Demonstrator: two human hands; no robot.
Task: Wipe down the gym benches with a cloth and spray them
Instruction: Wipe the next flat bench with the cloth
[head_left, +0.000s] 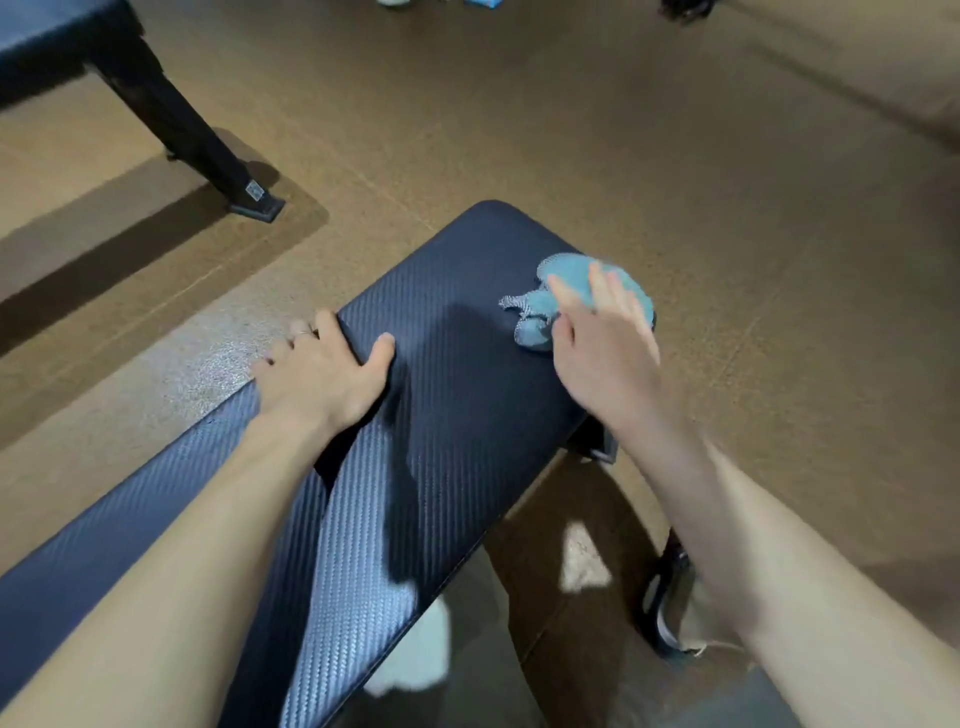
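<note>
2 benches (457, 374) (47, 41), 1 cloth (566, 291), 2 hands (322, 374) (602, 353).

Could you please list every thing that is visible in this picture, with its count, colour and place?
bench: one, black, textured pad, centre, running toward lower left
cloth: one, blue, bunched, on the bench's far right part, under the right hand
second bench: one, black, upper left, partly in view
floor: brown, all around
left hand: one, rests on the bench's left edge, thumb on top
right hand: one, blurred, fingers straight, presses the cloth
</note>
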